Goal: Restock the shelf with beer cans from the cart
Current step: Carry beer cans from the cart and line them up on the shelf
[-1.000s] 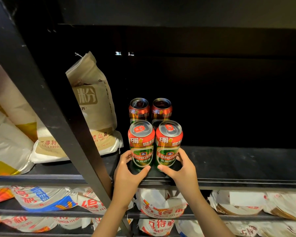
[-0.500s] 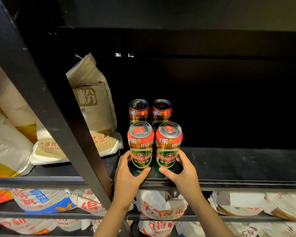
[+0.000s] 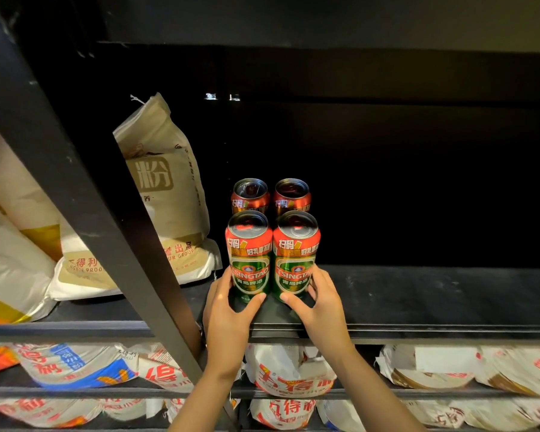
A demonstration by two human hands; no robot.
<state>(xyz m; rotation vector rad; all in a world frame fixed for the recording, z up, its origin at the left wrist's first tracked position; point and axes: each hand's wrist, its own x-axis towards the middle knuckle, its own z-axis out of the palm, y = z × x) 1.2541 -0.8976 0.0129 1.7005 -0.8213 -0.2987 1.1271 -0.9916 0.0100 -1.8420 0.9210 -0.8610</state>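
Two green-and-red beer cans stand upright side by side near the front of the black shelf. My left hand grips the base of the left front can, thumb across its front. My right hand grips the base of the right front can the same way. Directly behind them stand two more cans, the back left can and the back right can, only their tops showing. The cart is out of view.
A beige flour bag leans on the shelf left of the cans, atop a flat white bag. A slanted black frame bar crosses in front at left. Lower shelves hold several printed flour bags. The shelf's right part is dark.
Both hands have pushed the two front cans a little deeper onto the shelf, closer to the back pair, keeping hold of their bases.
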